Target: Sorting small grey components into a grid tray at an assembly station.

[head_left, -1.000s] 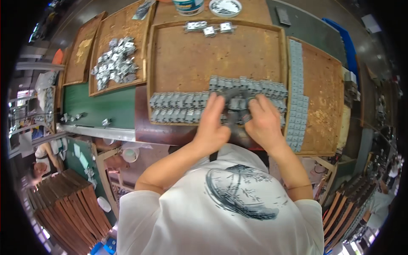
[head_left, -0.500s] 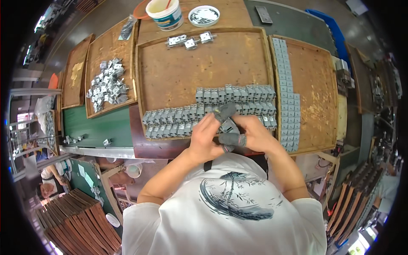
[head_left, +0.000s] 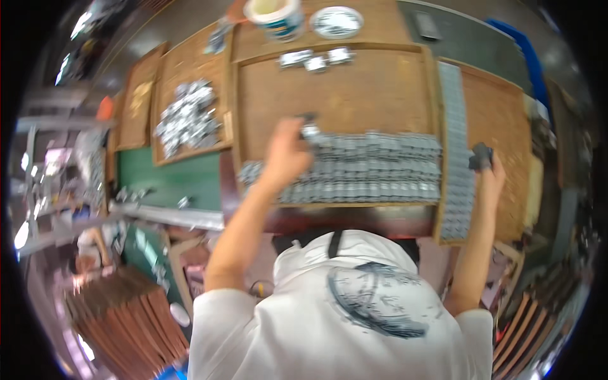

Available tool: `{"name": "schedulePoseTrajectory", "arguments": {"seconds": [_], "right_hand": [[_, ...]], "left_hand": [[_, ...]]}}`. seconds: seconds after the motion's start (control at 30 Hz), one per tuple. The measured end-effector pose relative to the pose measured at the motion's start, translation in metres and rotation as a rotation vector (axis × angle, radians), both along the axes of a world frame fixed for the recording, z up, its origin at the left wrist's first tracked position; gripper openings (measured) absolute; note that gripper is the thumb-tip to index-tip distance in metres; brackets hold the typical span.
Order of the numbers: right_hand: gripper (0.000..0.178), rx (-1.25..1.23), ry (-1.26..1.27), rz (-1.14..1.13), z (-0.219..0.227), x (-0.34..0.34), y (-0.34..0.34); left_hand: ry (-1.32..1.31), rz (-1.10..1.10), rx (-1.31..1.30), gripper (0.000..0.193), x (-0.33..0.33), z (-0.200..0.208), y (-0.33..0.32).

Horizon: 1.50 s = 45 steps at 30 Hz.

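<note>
My left hand (head_left: 288, 152) reaches over the middle wooden tray (head_left: 335, 88), its fingers closed by a small shiny metal block (head_left: 310, 131) at the left end of the upper row. Grey sleeves cover its fingertips. Below and to the right stand packed rows of small grey blocks (head_left: 373, 168). My right hand (head_left: 491, 170) is over the right-hand tray (head_left: 500, 107), beside a column of grey blocks (head_left: 455, 120). Dark grey finger sleeves cover its fingertips too. Motion blur hides whether anything sits between those fingers.
A loose heap of metal blocks (head_left: 187, 117) lies in the left tray. Several blocks (head_left: 315, 63) lie at the middle tray's far edge. Behind stand a white bucket (head_left: 275, 19) and a white dish (head_left: 337, 23) of small parts. A blue bin (head_left: 522, 47) is at far right.
My hands have parted from together over the front rows. The left moved left and away from me, the right out to the right tray. The whole view has shifted.
</note>
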State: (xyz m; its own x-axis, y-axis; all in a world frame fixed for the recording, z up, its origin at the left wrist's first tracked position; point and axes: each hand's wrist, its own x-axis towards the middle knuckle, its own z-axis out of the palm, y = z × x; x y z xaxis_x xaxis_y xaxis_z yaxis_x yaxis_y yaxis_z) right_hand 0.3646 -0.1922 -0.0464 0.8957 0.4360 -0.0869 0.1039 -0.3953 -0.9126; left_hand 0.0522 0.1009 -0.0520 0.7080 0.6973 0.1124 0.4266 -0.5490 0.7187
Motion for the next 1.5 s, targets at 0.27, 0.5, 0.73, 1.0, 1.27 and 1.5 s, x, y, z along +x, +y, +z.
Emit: {"name": "schedulePoseTrajectory", "arguments": {"seconds": [0.27, 0.5, 0.73, 1.0, 1.27, 1.5], "right_hand": [[0.03, -0.408, -0.222, -0.055, -0.087, 0.054, -0.024], [0.028, 0.016, 0.35, -0.052, -0.083, 0.05, -0.026], [0.017, -0.247, 0.206, -0.032, -0.084, 0.097, -0.038], [0.035, 0.594, 0.329, -0.07, -0.043, 0.023, 0.017], [0.034, 0.354, 0.294, 0.123, -0.004, -0.067, 0.055], [0.03, 0.228, 0.463, 0.679, 0.065, -0.171, 0.115]], "left_hand": [[0.204, -0.123, -0.668, 0.047, -0.012, -0.01, 0.055], [0.064, -0.243, -0.321, 0.051, -0.015, -0.019, 0.027], [0.235, 0.765, 0.409, 0.038, -0.174, -0.007, 0.054], [0.656, 1.243, -0.117, 0.056, -0.398, -0.084, 0.091], [-0.691, 0.772, -0.656, 0.028, -0.212, -0.014, 0.026], [-0.746, 0.206, -0.779, 0.036, -0.086, 0.057, -0.042]]}}
